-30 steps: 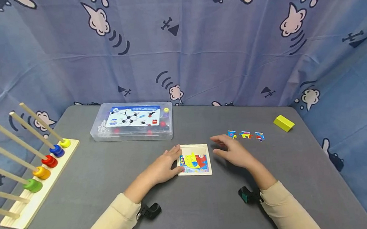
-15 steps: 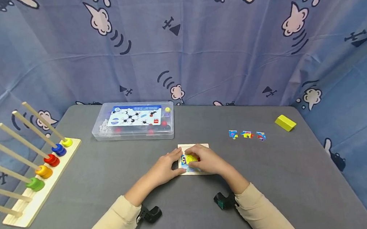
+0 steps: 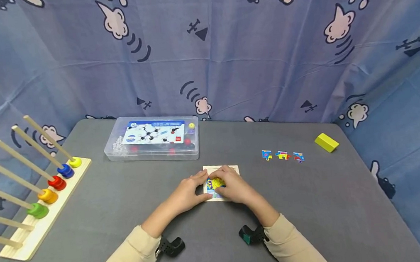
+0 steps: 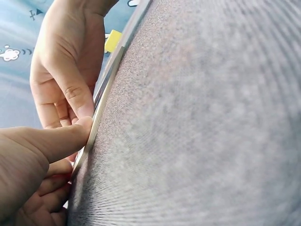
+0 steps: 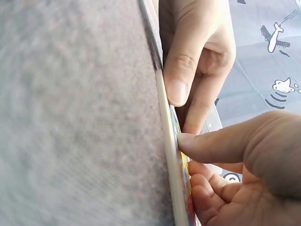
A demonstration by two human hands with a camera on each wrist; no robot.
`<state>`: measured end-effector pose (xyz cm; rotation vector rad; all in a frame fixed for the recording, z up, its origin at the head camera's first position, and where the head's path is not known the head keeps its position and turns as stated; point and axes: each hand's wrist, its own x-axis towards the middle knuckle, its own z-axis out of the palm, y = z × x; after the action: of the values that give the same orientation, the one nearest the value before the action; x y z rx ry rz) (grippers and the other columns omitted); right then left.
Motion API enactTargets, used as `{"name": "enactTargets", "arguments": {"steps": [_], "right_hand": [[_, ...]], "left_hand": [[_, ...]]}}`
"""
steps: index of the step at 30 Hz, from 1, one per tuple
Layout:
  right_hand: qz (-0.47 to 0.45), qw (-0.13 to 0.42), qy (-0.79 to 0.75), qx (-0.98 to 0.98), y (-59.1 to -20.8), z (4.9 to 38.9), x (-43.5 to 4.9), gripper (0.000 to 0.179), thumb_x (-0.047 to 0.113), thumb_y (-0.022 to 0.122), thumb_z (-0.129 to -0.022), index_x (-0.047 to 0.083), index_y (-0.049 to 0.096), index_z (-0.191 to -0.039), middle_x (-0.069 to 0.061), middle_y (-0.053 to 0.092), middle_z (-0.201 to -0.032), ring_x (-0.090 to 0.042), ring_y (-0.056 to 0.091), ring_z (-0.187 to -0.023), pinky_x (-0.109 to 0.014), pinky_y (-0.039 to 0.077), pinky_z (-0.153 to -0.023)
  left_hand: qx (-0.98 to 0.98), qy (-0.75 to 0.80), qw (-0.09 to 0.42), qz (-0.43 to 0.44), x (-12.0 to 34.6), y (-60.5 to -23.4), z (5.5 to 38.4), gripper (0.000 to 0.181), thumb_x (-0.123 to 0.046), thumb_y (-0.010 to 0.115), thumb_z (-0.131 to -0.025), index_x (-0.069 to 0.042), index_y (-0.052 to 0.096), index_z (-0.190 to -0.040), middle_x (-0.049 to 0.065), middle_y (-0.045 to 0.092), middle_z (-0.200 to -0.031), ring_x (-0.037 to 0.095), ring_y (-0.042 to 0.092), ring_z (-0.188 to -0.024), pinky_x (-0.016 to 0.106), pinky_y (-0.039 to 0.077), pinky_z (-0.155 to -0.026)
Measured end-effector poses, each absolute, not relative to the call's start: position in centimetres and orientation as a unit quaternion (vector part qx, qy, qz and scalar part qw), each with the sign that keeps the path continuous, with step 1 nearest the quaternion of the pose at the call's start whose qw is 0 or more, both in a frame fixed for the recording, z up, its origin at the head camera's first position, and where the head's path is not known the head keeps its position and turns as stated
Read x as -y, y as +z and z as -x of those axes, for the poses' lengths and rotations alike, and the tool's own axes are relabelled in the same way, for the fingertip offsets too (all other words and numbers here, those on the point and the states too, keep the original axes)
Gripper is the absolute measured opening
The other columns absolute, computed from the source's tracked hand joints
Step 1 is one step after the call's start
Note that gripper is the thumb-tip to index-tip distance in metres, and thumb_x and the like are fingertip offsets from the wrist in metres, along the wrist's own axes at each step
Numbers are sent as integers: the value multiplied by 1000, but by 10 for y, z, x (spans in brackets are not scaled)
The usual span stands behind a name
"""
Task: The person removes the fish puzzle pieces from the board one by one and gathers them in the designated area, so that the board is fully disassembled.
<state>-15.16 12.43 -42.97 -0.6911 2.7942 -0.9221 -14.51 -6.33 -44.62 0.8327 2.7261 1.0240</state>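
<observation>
A small wooden puzzle tray (image 3: 212,167) with a bright, partly assembled picture (image 3: 217,183) lies flat on the table. My left hand (image 3: 190,194) holds the tray's left side, index finger near the upper corner and thumb at the lower part. Over the picture's right half is my right hand (image 3: 235,187), thumb and fingertips touching the pieces and hiding that part. The right wrist view shows the tray edge (image 5: 170,155) with the right thumb (image 5: 207,145) on the picture surface. Three loose jigsaw pieces (image 3: 282,155) lie in a row to the right.
A clear plastic case (image 3: 152,156) with a molecule label stands behind the tray. At the left is a wooden peg rack (image 3: 56,202) with coloured rings. A yellow block (image 3: 326,142) lies far right. A patterned curtain (image 3: 227,75) hangs behind the grey table (image 3: 220,246).
My right hand has moved left from beside the tray onto the picture, and its fingers now touch the pieces. The left hand stays at the tray's left side.
</observation>
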Motion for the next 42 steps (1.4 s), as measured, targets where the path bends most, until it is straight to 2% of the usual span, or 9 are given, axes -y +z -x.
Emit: {"name": "enactTargets", "arguments": {"steps": [17,28,37,42], "right_hand": [[198,38,-325,-924,-431,149,-122,34,0,74,-76,8,68,-109,-5,61,-105,-20,55,-98,-39,46,-87],[230,8,-311,-922,-431,150,-127,32,0,73,-76,6,69,-107,-5,61,-100,-18,54,-92,-36,46,-81],[214,46,-334,-917,-417,160,-159,31,4,70,-82,8,67,-113,-5,59,-104,-17,50,-88,-33,44,-76],[203,52,-360,-909,-419,170,-193,32,3,69,-83,8,66,-114,-7,58,-107,-21,53,-94,-41,48,-85]], "left_hand": [[-898,333,44,-285,63,-447,146,67,-26,74,-82,6,48,-135,18,44,-144,34,45,-130,48,40,-105],[-900,328,44,-282,62,-444,145,67,-25,75,-81,6,49,-134,18,46,-143,35,47,-129,48,41,-104],[-898,341,61,-270,62,-445,144,68,-25,75,-81,5,48,-135,16,43,-146,33,44,-132,47,39,-106],[-901,340,65,-262,62,-446,144,68,-26,75,-81,4,48,-136,15,42,-147,32,43,-133,46,38,-107]]}}
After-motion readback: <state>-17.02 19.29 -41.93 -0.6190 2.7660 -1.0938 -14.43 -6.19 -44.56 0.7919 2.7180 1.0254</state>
